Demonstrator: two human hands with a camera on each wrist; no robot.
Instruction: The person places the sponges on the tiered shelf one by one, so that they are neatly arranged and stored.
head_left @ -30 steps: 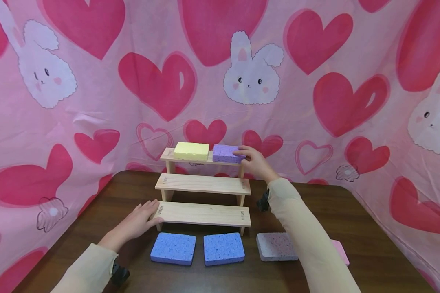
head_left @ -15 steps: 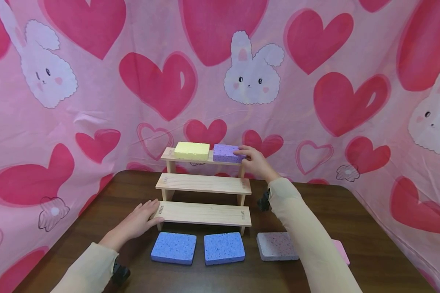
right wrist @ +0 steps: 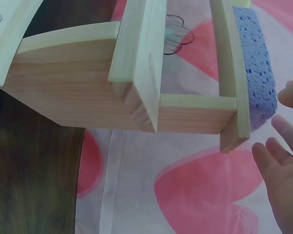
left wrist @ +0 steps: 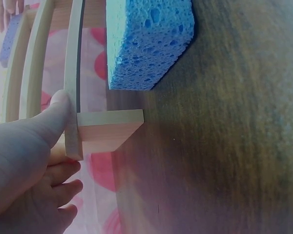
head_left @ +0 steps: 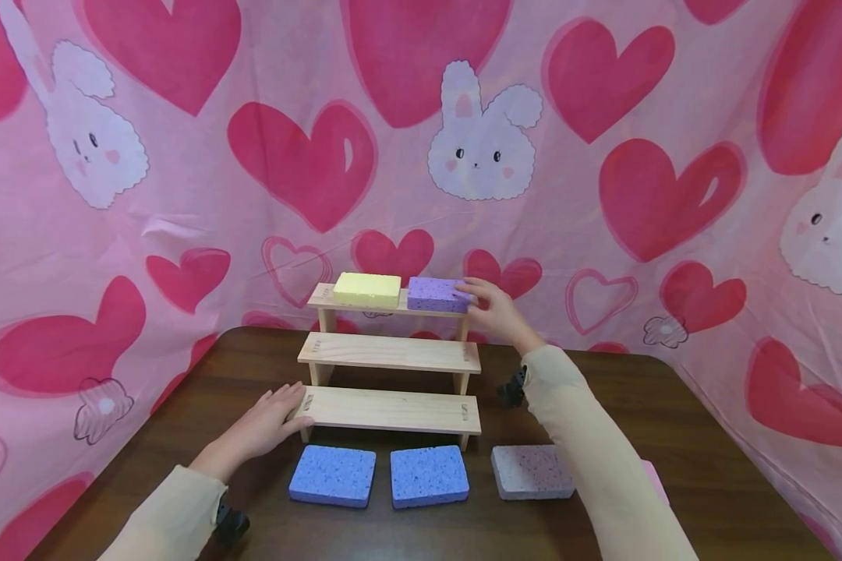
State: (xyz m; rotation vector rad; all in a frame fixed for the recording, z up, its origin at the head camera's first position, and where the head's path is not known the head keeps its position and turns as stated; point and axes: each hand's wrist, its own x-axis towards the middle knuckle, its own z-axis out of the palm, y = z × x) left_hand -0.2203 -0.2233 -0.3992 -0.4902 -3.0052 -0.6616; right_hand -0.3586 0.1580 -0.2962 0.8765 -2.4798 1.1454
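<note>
A purple sponge (head_left: 431, 294) sits on the top board of a three-tier wooden stand (head_left: 393, 407), to the right of a yellow sponge (head_left: 367, 289). At the purple sponge's right end is my right hand (head_left: 494, 310), its fingers spread and relaxed. In the right wrist view the fingertips (right wrist: 288, 97) are right beside the sponge's end, not wrapped round it. My left hand (head_left: 270, 421) holds the left end of the lowest board. The left wrist view shows the thumb (left wrist: 60, 105) along the board and the other fingers curled past its end.
Two blue sponges (head_left: 333, 475) lie on the dark wooden table (head_left: 252, 530) in front of the stand. A greyish-pink sponge (head_left: 529, 471) lies to their right. Farther right, a pink sponge (head_left: 656, 481) is mostly hidden by my right sleeve. A pink heart-patterned cloth (head_left: 393, 195) hangs behind.
My right hand has loosened and drawn slightly to the right along the purple sponge, which stays in place on the top board. My left hand has not moved.
</note>
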